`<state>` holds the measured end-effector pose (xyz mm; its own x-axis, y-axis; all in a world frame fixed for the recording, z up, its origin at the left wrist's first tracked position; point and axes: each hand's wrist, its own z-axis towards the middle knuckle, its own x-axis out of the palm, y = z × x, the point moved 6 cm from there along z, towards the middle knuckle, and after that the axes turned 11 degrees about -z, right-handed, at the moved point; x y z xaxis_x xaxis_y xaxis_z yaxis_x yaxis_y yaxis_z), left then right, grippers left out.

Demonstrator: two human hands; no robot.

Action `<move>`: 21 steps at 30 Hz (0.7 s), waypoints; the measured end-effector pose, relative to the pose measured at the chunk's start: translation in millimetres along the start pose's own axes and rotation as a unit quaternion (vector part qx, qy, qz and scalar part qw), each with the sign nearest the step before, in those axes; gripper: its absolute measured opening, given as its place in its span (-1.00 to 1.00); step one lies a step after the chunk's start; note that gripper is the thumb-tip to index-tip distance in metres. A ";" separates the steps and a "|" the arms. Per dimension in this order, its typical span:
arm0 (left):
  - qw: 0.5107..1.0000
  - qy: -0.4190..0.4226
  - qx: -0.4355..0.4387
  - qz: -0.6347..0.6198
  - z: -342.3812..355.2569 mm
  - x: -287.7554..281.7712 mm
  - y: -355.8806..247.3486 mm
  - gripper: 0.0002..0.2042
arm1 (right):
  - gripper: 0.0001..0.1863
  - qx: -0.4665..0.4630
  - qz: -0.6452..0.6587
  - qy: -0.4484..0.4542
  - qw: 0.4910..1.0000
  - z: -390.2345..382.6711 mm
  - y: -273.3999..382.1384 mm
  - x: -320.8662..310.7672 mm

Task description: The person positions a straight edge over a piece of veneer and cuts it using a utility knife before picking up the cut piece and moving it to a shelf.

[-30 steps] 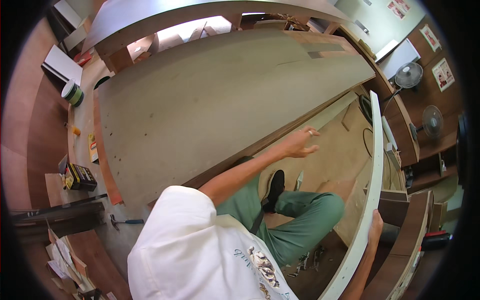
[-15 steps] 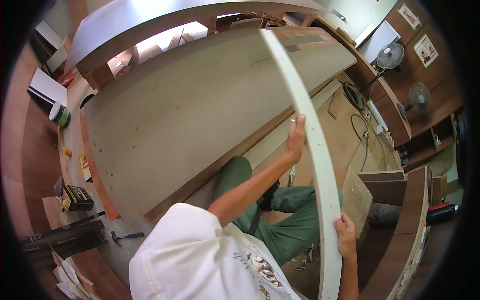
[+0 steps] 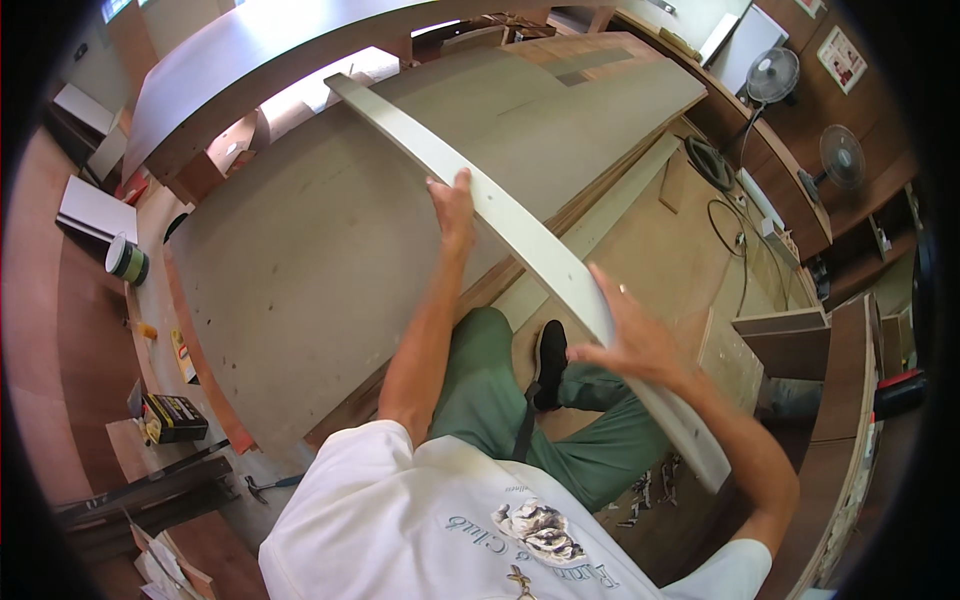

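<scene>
A long, narrow pale wooden strip (image 3: 530, 243) slants across in front of me, from the far left down to my right side. Small dark marks dot its upper face. My left hand (image 3: 455, 215) grips its left edge beyond the middle, thumb on top and the other fingers partly hidden. Closer to me, my right hand (image 3: 640, 335) spans the strip from above, thumb on one edge and fingers along the other. Beneath the strip's far part lies a large grey-beige panel (image 3: 300, 270), flat and low.
A hammer (image 3: 270, 485) lies at the lower left, near a black-and-yellow box (image 3: 175, 418) and a tin can (image 3: 127, 260). At the back stands a long white-topped bench (image 3: 300, 35). Two fans (image 3: 842, 158), a looped cable (image 3: 740, 240) and wooden cabinet parts (image 3: 840, 400) are on the right.
The strip's far end has swung left over the panel. My left hand has moved left with it; my right hand has moved forward along the strip and now reaches over it.
</scene>
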<state>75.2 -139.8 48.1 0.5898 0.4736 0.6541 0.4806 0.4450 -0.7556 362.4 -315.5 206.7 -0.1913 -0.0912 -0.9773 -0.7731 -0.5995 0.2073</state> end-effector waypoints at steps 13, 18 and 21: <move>0.878 0.086 0.082 0.464 84.3 -67.0 -24.9 -0.46 | 0.00 0.073 0.032 0.039 0.996 83.9 -72.5 96.4; 0.792 0.141 0.239 0.544 120.4 -46.1 -5.4 -0.43 | -0.01 0.067 0.060 -0.003 0.996 85.2 -102.4 130.8; 0.716 0.179 0.182 0.650 134.8 -42.1 24.3 -0.37 | 0.00 0.078 0.070 0.000 0.995 88.4 -106.1 145.6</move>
<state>-25.5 -46.5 6.8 0.5444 0.4707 -0.6943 -0.7880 0.0033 -0.6157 363.1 -194.8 46.3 -0.3030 -0.1651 -0.9386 -0.8230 -0.4513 0.3450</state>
